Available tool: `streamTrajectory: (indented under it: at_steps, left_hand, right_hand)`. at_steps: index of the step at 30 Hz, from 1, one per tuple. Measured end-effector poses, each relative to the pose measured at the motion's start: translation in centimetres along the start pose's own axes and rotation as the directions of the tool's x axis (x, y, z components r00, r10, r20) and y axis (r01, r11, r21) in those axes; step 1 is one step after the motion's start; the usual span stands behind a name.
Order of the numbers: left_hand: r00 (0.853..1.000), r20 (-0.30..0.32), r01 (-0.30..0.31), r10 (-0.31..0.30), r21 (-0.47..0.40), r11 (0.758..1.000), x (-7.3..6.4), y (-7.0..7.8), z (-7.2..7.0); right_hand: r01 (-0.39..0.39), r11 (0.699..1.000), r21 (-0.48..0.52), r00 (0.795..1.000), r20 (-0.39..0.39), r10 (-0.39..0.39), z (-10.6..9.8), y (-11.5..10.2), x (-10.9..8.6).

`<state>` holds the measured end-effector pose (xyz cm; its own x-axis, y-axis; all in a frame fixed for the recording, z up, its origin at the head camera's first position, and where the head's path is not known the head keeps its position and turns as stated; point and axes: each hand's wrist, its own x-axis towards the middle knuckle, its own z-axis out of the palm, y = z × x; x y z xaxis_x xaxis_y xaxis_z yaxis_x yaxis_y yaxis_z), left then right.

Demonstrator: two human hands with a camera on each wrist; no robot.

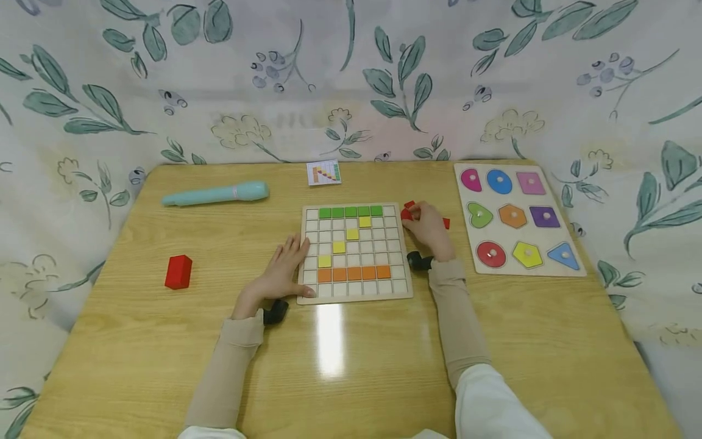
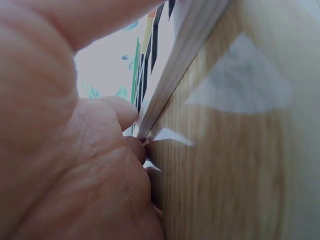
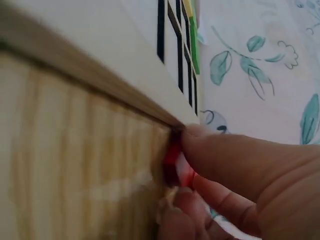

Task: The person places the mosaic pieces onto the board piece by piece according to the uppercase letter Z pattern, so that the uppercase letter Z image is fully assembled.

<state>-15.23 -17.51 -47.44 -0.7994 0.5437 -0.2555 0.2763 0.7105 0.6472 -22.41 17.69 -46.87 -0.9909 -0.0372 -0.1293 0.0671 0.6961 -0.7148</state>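
A wooden grid board (image 1: 403,268) lies mid-table, with green tiles (image 1: 351,212) across its upper row, yellow tiles (image 1: 353,234) on a diagonal and orange tiles (image 1: 354,273) along a lower row. My left hand (image 1: 280,271) rests at the board's left edge, fingers spread and thumb on the lower left corner. Just off the upper right edge, my right hand (image 1: 429,228) pinches a small red tile (image 3: 175,162) between thumb and fingers. Beside it lie more red tiles (image 1: 446,223), partly hidden by the hand.
A shape puzzle board (image 1: 521,244) with colourful knobbed pieces lies on the right. At the back are a small pattern card (image 1: 323,173) and a pale turquoise pen-shaped object (image 1: 219,193). A red block (image 1: 178,272) stands on the left of the wooden table (image 1: 247,231). Patterned cloth (image 1: 329,79) hangs behind.
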Motion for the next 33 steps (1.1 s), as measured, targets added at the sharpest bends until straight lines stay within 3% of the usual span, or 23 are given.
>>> streamTrajectory:
  at_steps: [7, 17, 23, 26, 29, 31, 33]
  left_hand:
    - [1.0, 0.014, 0.016, -0.016, -0.008, 1.0, 0.1, 0.1, -0.3]
    - [0.999, 0.014, 0.03, -0.029, -0.023, 0.999, 0.0, 0.3, -0.3]
    - [0.999, 0.01, 0.032, -0.031, -0.024, 0.999, -0.1, 0.4, -0.1]
    - [1.0, 0.009, 0.029, -0.029, -0.025, 0.999, -0.2, 0.4, -0.1]
    - [1.0, 0.011, 0.028, -0.028, -0.025, 0.999, -0.2, 0.5, -0.2]
    - [0.999, 0.015, 0.029, -0.029, -0.022, 0.999, -0.2, 0.5, -0.3]
    - [0.999, 0.018, 0.03, -0.03, -0.021, 0.999, -0.2, 0.5, -0.3]
  right_hand:
    - [-0.061, 0.998, -0.015, 0.998, 0.033, 0.061, -0.5, -0.2, -0.1]
    - [-0.06, 0.998, -0.013, 0.998, -0.028, 0.059, -0.1, -0.2, -0.1]
    - [-0.034, 0.996, 0.085, 0.997, -0.065, 0.04, -0.4, -0.7, -0.4]
    - [-0.055, 0.969, 0.241, 0.994, -0.076, 0.076, -0.3, -1.2, -0.3]
    - [-0.09, 0.909, 0.406, 0.993, -0.035, 0.114, 0.3, -1.7, 0.0]
    - [-0.102, 0.87, 0.483, 0.993, -0.002, 0.118, 0.8, -1.9, 0.2]
    - [-0.11, 0.852, 0.512, 0.993, 0.022, 0.116, 1.3, -2.1, 0.3]
